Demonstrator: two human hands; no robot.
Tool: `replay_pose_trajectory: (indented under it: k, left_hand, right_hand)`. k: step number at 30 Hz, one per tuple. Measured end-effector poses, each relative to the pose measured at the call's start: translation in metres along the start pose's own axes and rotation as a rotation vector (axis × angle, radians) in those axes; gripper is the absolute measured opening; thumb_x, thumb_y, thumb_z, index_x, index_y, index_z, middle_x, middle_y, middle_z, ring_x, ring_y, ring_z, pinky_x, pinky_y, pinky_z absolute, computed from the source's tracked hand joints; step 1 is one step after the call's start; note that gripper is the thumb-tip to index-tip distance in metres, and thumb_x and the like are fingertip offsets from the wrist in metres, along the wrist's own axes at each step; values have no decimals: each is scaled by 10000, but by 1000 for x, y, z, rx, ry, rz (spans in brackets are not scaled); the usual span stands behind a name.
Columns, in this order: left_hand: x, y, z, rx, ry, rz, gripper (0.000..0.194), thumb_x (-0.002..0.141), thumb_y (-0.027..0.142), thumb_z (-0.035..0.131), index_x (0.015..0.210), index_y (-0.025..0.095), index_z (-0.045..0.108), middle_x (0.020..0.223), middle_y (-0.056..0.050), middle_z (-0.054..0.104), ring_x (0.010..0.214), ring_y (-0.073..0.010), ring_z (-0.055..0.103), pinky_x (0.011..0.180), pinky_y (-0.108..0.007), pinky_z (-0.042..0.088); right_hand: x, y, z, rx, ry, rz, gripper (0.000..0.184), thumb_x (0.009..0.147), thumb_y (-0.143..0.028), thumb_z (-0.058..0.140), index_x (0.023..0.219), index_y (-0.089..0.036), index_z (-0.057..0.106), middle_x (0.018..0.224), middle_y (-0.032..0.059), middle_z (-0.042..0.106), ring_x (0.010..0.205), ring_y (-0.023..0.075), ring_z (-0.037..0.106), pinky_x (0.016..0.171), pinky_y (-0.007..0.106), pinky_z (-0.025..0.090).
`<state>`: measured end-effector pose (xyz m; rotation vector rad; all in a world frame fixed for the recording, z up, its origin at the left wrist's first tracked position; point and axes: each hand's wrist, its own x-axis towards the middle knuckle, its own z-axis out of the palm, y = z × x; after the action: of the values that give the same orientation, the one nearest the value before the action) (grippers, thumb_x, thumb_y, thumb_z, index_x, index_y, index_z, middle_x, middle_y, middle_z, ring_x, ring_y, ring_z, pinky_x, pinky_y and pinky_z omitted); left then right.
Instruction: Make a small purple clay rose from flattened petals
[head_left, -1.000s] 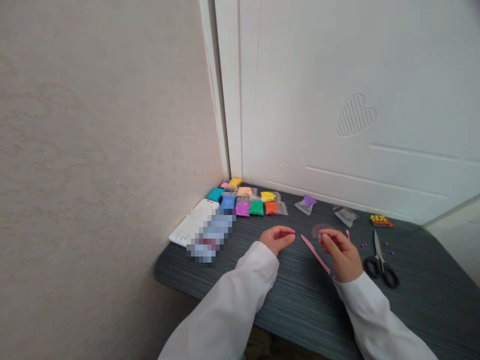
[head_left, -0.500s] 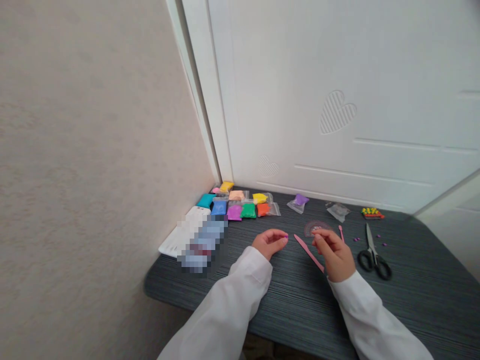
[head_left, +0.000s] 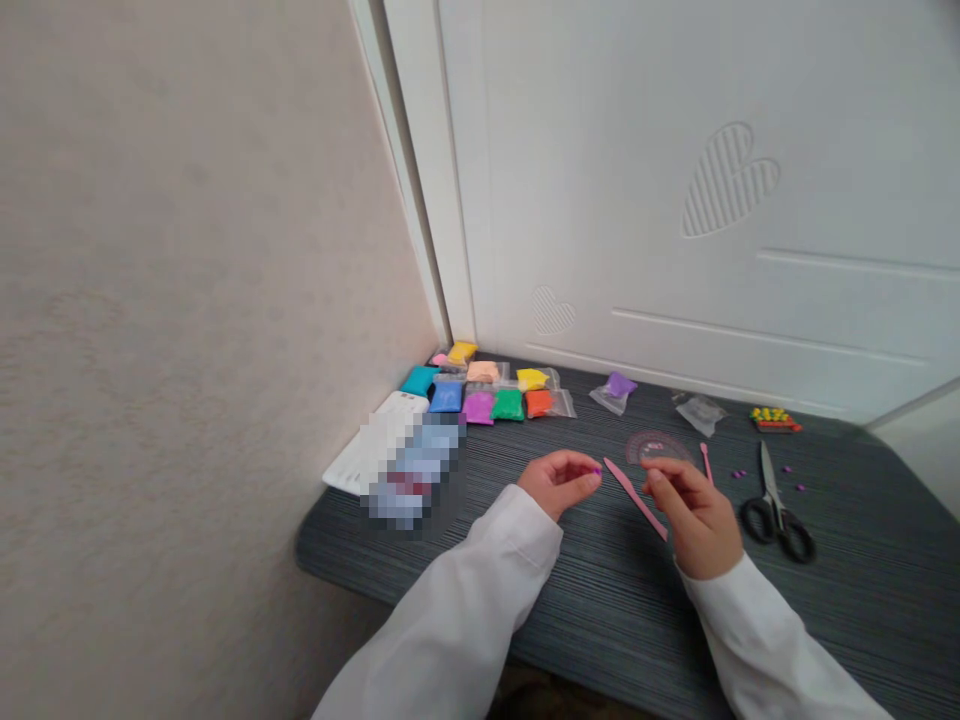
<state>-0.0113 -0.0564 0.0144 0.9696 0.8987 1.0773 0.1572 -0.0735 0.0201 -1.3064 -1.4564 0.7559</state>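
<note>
Likely a home: patterned wall, white panel with embossed hearts (head_left: 731, 182)

Left hand (head_left: 559, 482) pinching, right hand (head_left: 697, 518) loosely curled, held apart.

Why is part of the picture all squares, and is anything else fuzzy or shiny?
In the head view, big square blocks hide the flat pale-blue thing on the dark grained table; in the head view, light looks soft, without strong glare on the white heart-patterned panel; in the head view, the tiny purple bits look fuzzy.
</note>
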Motion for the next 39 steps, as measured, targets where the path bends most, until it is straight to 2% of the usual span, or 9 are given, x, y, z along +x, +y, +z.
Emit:
replay_pose_trajectory:
  k: [14, 24, 29, 39]
  left_hand:
    - [1, -1, -1, 8, 20, 2, 264, 534, 286, 699, 730, 130, 614, 629, 3, 586, 599, -77, 508, 598, -216, 382]
    - [1, -3, -1, -3, 23, -13, 265, 530, 288, 700, 729, 133, 619, 627, 10, 591, 594, -74, 506, 597, -214, 373]
    - [3, -8, -1, -37, 43, 10, 247, 530, 274, 700, 716, 132, 622, 606, 12, 589, 566, -71, 499, 581, -219, 371]
    - [2, -4, -1, -40, 48, 0, 243, 522, 263, 705, 712, 132, 626, 588, 14, 586, 550, -74, 497, 576, -223, 369]
  right_hand:
    - [0, -3, -1, -1, -9, -11, 188, 748, -318, 501, 866, -186, 562, 642, 8, 559, 584, 116, 531, 536, 242, 444]
    - [-2, -1, -1, -88, -32, -33, 187, 754, -322, 490, 874, -195, 559, 681, 10, 576, 633, 129, 543, 606, 269, 428]
    - [-3, -1, -1, -91, -31, -32, 196, 749, -343, 489, 869, -208, 562, 678, 9, 581, 636, 136, 550, 594, 268, 423]
    - [-6, -8, -2, -126, -83, -20, 205, 750, -346, 487, 880, -207, 562, 708, 15, 596, 636, 139, 562, 575, 256, 425]
